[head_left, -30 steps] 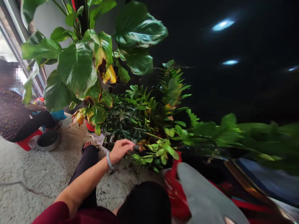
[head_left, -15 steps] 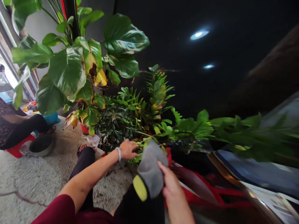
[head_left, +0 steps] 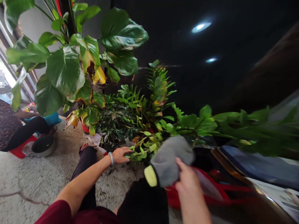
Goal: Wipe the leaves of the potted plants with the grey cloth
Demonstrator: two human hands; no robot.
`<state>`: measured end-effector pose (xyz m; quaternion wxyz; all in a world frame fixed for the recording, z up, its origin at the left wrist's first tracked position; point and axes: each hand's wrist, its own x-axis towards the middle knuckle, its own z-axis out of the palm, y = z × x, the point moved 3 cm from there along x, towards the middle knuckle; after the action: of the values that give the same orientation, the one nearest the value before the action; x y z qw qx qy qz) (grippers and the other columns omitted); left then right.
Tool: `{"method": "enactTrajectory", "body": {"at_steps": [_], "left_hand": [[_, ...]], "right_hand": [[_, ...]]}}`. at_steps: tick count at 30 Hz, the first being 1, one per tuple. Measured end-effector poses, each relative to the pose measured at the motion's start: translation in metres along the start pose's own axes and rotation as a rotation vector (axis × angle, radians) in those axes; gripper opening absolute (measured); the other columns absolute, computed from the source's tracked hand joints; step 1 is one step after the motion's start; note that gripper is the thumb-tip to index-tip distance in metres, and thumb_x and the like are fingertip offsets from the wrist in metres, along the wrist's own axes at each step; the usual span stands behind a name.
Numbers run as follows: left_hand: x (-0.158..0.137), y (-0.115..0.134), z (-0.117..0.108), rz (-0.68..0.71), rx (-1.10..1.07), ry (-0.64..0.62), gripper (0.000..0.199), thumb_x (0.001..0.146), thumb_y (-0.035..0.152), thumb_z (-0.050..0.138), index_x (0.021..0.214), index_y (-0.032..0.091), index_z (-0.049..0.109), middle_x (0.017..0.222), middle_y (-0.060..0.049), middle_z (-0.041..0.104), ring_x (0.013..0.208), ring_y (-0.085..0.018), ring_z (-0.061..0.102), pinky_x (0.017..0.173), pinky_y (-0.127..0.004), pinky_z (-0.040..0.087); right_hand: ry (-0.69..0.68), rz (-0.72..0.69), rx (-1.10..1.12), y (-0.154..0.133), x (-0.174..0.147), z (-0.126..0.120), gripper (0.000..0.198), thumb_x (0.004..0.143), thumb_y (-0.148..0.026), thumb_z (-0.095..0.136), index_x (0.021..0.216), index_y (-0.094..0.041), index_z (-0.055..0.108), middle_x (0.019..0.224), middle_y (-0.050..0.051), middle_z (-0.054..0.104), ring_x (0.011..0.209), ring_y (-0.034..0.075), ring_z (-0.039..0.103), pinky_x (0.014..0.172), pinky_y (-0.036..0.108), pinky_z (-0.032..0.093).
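Note:
My right hand (head_left: 189, 182) grips a grey cloth (head_left: 171, 158) that shows a yellow-green patch at its lower left corner. It hangs above my dark trouser leg, in front of the plants. My left hand (head_left: 121, 155), with a bracelet at the wrist, reaches to the edge of a low leafy plant (head_left: 149, 144). Its fingers are stretched out and apart among the small green leaves; the leaves partly hide the fingertips. Dark-leaved foliage (head_left: 114, 124) grows just beyond that hand.
A tall plant with broad leaves (head_left: 65, 68), some yellowed and browned, rises at left. At the right lie a red bag (head_left: 210, 183) and a blue-topped item (head_left: 252, 165). A person (head_left: 14, 127) sits at far left by a grey basin (head_left: 44, 146) on the concrete floor (head_left: 58, 177).
My right hand has moved right with the cloth, away from the leaves. My left hand has shifted slightly left and down. The low plant's leaves now show more fully.

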<state>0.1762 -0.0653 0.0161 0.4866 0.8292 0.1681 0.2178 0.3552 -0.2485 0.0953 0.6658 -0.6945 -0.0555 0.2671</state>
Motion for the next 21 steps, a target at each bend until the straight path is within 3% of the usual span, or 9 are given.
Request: {"method": "enactTrajectory", "body": {"at_steps": [3,5,7,10,12,14,16,18,21], "left_hand": [[0.001,0.000,-0.002,0.006,0.015,0.000,0.053,0.062,0.012,0.067,0.114,0.024,0.071,0.127,-0.008,0.065,0.122,-0.031,0.055,0.108,-0.042,0.039],[0.002,-0.002,-0.004,0.002,0.021,-0.004,0.053,0.062,0.011,0.067,0.113,0.024,0.071,0.126,-0.007,0.065,0.122,-0.031,0.055,0.109,-0.041,0.038],[0.002,-0.004,-0.005,0.003,0.033,-0.007,0.053,0.062,0.012,0.068,0.114,0.024,0.071,0.128,-0.007,0.064,0.122,-0.030,0.055,0.108,-0.041,0.039],[0.001,-0.004,-0.004,0.018,0.043,-0.008,0.055,0.064,0.013,0.068,0.118,0.024,0.069,0.130,-0.007,0.063,0.122,-0.030,0.055,0.107,-0.040,0.041],[-0.001,-0.002,-0.002,0.024,0.046,-0.014,0.056,0.065,0.013,0.068,0.120,0.022,0.068,0.129,-0.009,0.063,0.120,-0.031,0.056,0.104,-0.040,0.043],[-0.003,0.000,0.000,0.020,0.043,-0.012,0.056,0.067,0.013,0.067,0.122,0.020,0.068,0.128,-0.010,0.062,0.116,-0.032,0.059,0.099,-0.040,0.046],[-0.006,0.002,-0.001,0.019,0.026,0.000,0.054,0.069,0.013,0.066,0.123,0.018,0.067,0.127,-0.012,0.063,0.113,-0.031,0.060,0.095,-0.039,0.048],[-0.009,0.002,-0.003,0.017,0.000,0.026,0.051,0.071,0.014,0.066,0.121,0.018,0.068,0.125,-0.012,0.063,0.114,-0.031,0.059,0.097,-0.040,0.047],[-0.012,0.000,-0.008,0.000,-0.044,0.045,0.047,0.071,0.017,0.069,0.118,0.019,0.070,0.123,-0.011,0.065,0.117,-0.031,0.057,0.103,-0.041,0.043]], "right_hand": [[-0.307,0.134,-0.085,0.029,-0.043,0.035,0.053,0.052,-0.045,0.077,0.095,-0.014,0.070,0.088,0.011,0.078,0.097,0.036,0.070,0.087,0.046,0.055],[-0.389,0.138,-0.173,0.038,-0.070,0.024,0.049,0.052,-0.046,0.078,0.090,-0.017,0.072,0.089,0.009,0.078,0.099,0.035,0.069,0.092,0.044,0.053],[-0.302,0.135,-0.219,0.032,-0.079,-0.008,0.047,0.050,-0.048,0.078,0.087,-0.019,0.073,0.092,0.010,0.077,0.101,0.037,0.068,0.091,0.044,0.053],[-0.004,0.060,-0.175,0.007,-0.058,-0.050,0.049,0.051,-0.051,0.077,0.089,-0.022,0.071,0.109,0.013,0.074,0.107,0.037,0.066,0.088,0.045,0.056],[0.168,-0.023,-0.048,-0.008,-0.035,-0.052,0.053,0.053,-0.051,0.075,0.097,-0.023,0.069,0.126,0.013,0.067,0.113,0.035,0.063,0.087,0.044,0.056],[0.201,-0.059,0.048,-0.010,-0.018,-0.031,0.059,0.053,-0.050,0.074,0.104,-0.020,0.066,0.132,0.014,0.063,0.115,0.034,0.062,0.084,0.043,0.057],[0.101,-0.058,0.004,0.002,-0.016,0.001,0.060,0.053,-0.049,0.075,0.103,-0.018,0.066,0.121,0.014,0.069,0.109,0.035,0.065,0.081,0.044,0.058],[-0.122,-0.036,-0.131,0.023,-0.031,0.026,0.053,0.052,-0.049,0.076,0.095,-0.018,0.069,0.106,0.011,0.075,0.104,0.036,0.067,0.081,0.045,0.057],[-0.405,0.015,-0.277,0.048,-0.067,0.022,0.044,0.053,-0.051,0.077,0.085,-0.020,0.073,0.094,0.008,0.077,0.100,0.037,0.068,0.083,0.043,0.056]]}}
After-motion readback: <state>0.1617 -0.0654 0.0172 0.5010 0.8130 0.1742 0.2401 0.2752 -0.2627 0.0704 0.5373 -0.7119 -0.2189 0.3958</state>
